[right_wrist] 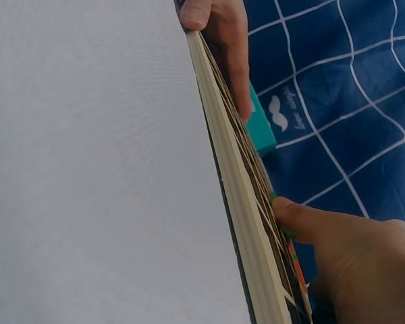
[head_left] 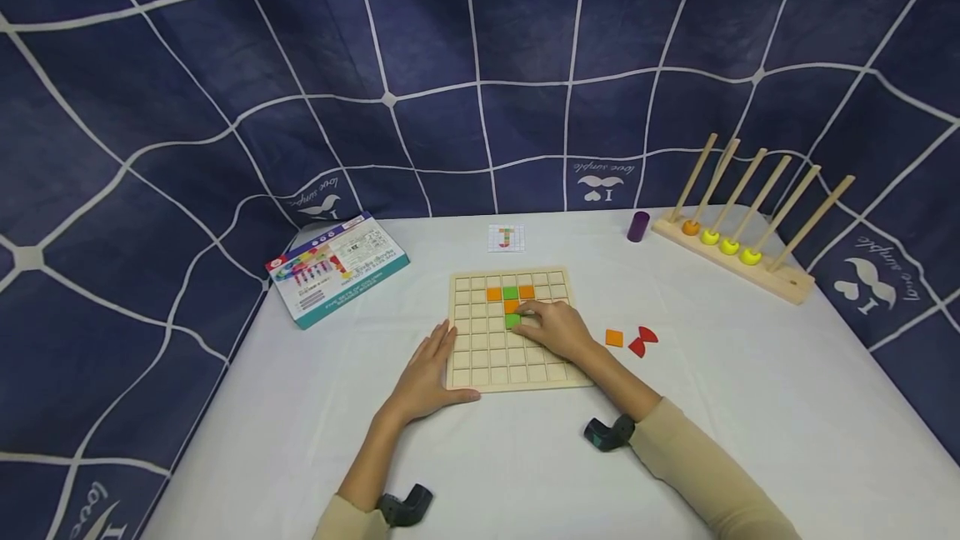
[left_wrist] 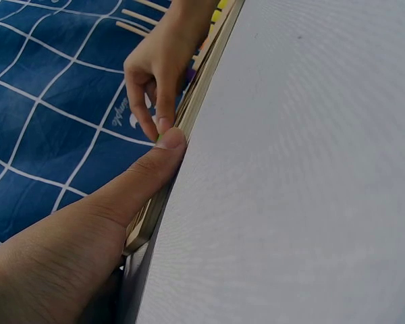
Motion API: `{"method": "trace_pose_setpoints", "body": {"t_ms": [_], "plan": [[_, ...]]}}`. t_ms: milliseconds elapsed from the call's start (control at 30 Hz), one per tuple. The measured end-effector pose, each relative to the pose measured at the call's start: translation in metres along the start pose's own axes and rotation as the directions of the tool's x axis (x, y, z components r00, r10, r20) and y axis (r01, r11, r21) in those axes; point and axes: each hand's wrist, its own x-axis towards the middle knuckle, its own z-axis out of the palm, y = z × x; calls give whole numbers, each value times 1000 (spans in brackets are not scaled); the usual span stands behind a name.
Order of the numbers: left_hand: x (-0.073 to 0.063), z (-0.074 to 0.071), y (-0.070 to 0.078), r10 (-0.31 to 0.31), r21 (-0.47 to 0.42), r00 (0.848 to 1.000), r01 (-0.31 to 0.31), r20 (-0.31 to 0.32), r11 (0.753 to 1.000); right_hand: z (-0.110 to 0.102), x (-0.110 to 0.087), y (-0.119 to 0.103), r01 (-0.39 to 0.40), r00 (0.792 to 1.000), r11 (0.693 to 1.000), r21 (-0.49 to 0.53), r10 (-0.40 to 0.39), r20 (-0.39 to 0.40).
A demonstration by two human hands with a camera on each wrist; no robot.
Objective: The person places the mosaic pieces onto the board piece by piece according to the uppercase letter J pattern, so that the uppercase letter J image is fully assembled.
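A wooden grid board (head_left: 480, 350) lies on the table in the head view. Orange and green square tiles sit in its upper cells, among them an orange tile (head_left: 493, 294) and a green tile (head_left: 510, 292) in the top tiled row. My right hand (head_left: 557, 328) reaches over the board from the right, thumb and index finger pinching a lower green tile (head_left: 512, 321) just below an orange one. My left hand (head_left: 426, 377) rests along the board's left edge with straight fingers, its thumb (left_wrist: 152, 165) against the near edge and corner.
Right of the board lie a loose orange tile (head_left: 614, 338) and red wedge pieces (head_left: 637, 347). Behind it is a pattern card (head_left: 506, 238) with a coloured J. A box (head_left: 337, 269) stands left, a purple cylinder (head_left: 638, 227) and pegged bead stand (head_left: 731, 257) at the back right.
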Motion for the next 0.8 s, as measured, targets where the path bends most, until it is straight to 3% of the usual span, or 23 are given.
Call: {"method": "trace_pose_setpoints", "body": {"t_ms": [433,600,800], "plan": [[0,-1,2,-4,0,1000,4,-4,1000,-1,-2,3,10,1000,1000,12,-10,-3],[0,-1,2,-2,3,1000,2,0,1000,-13,-7,4,-27,1000,996,82,27,5],[0,-1,2,0,7,1000,0,-2,1000,-35,-23,15,-3,1000,994,111,5,-14]]}}
